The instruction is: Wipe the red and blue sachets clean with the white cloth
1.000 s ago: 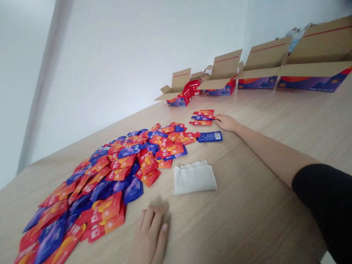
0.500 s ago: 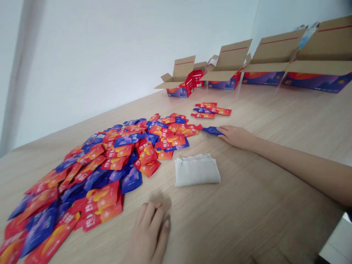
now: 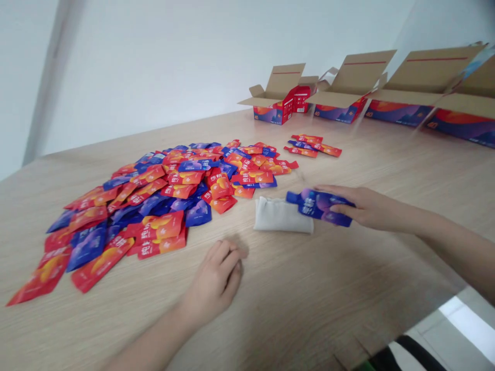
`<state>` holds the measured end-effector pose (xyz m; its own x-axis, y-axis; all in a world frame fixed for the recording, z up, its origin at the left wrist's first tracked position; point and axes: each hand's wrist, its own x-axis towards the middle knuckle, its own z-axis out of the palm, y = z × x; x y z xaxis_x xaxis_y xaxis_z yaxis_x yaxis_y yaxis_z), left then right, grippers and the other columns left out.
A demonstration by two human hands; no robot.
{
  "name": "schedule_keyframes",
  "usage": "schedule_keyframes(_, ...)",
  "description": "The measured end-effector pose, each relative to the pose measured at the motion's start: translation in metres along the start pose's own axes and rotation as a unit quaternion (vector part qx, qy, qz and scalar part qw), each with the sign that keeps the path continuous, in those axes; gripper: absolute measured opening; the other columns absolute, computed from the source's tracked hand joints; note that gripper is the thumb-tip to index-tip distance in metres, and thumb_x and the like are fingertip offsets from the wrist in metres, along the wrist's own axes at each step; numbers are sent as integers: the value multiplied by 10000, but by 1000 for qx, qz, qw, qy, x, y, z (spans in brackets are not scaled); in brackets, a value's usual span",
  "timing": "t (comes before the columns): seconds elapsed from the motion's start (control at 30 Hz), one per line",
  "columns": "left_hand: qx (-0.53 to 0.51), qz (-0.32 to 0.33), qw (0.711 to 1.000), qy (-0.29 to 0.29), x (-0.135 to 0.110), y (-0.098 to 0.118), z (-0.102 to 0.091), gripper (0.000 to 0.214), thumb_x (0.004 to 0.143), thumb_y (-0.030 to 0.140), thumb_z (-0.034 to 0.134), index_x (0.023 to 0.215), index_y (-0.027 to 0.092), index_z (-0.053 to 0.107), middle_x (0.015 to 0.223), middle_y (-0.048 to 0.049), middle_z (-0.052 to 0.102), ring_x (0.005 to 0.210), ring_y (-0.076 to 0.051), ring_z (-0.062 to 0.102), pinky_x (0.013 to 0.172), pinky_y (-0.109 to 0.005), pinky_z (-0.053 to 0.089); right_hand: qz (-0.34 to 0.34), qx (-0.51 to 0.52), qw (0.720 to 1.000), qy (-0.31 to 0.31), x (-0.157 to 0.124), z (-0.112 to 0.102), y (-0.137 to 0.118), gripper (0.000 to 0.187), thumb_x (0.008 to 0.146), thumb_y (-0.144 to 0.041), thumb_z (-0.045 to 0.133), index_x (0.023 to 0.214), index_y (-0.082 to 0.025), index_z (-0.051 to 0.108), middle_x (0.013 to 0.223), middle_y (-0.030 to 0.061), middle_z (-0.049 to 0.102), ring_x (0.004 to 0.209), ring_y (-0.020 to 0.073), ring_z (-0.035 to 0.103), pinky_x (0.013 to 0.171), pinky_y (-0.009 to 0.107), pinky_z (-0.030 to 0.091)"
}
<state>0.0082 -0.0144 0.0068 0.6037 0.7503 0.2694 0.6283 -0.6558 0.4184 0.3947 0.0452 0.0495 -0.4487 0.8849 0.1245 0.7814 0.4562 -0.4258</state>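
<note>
Right hand [image 3: 367,208] is clamped on one blue sachet [image 3: 319,206], thumb on top, apparently to keep it level, over the folded cloth's [image 3: 280,216] 3 o'clock end; left hand [image 3: 216,278], loosely curled and empty, rests on the table [image 3: 348,288] at the cloth's 7 o'clock, seemingly as a brace.

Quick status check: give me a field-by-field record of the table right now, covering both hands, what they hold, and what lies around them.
right hand: grips a blue pouch, which overlaps the cloth's right end in this view
left hand: rests on the table, fingers curled, holding nothing
cloth: pale, folded, lying flat
pile: red and blue pouches spread left of the cloth
small group: a few pouches lying apart, beyond the pile
boxes: open, in a row at the far edge
</note>
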Motion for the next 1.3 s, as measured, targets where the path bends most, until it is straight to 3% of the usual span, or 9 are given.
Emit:
schedule_keyframes(0.17,59,95,983,147,-14,2,-10,324,839,23,442,1095,186,555,1018,-85,564,954,-213,522,807,-371,464,-162,131,957,-203,64,26,-104,401,931,-268,538,1328,-263,597,1276,13,669,1102,193,645,933,301,480)
schedule_keyframes(0.27,118,102,979,128,-23,8,-12,398,831,50,477,1202,183,534,1098,-110,572,1027,-252,518,854,-421,460,-187,72,949,-243,91,57,-129,305,899,-235,589,1187,-233,689,1135,25,732,998,185,676,847,269,481)
schedule_keyframes(0.4,178,13,984,-6,-25,14,-3,478,877,149,450,1354,127,470,1278,-166,536,1198,-326,465,955,-498,442,-188,-112,964,-153,98,72,-130,318,869,-345,631,1145,-199,691,1011,85,736,927,253,663,762,328,476)
schedule_keyframes(0.5,179,-28,983,-25,-23,15,3,463,910,193,427,1360,94,472,1281,-181,532,1194,-328,470,952,-490,455,-203,-176,963,-13,85,64,-115,375,866,-392,636,1156,-157,666,1117,147,668,1065,312,589,883,419,454)
schedule_keyframes(0.57,183,-41,982,-20,-24,14,5,447,919,205,420,1349,107,493,1283,-193,522,1189,-333,473,930,-499,463,-178,-185,966,36,69,63,-98,424,863,-430,632,1186,-155,647,1198,166,614,1118,340,547,943,482,430)
schedule_keyframes(0.77,198,-64,977,-48,-23,19,2,458,941,237,431,1393,184,478,1313,-181,493,1226,-341,445,956,-521,446,-121,-172,977,28,31,87,-42,456,969,-259,393,1414,-215,483,1423,167,449,1303,327,435,1029,529,395)
schedule_keyframes(0.97,192,-80,976,-62,-28,27,2,501,954,325,437,1413,124,433,1376,-188,494,1255,-345,438,980,-528,428,-59,-138,986,73,49,78,-20,488,814,-155,483,1282,-164,617,1227,158,584,1133,334,559,987,517,449)
schedule_keyframes(1.17,197,-69,976,-64,-50,31,6,523,944,321,432,1401,68,416,1455,-200,461,1327,-341,402,1039,-508,384,63,-72,989,116,50,55,-59,584,806,-77,400,1358,-173,564,1306,96,628,1195,307,580,1016,482,458)
schedule_keyframes(1.3,204,-71,974,-73,-44,35,8,580,938,373,423,1407,33,397,1468,-241,431,1326,-382,391,1018,-538,383,-37,-65,986,150,35,65,-126,622,826,-59,384,1408,-238,505,1421,42,536,1305,294,481,1084,501,379)
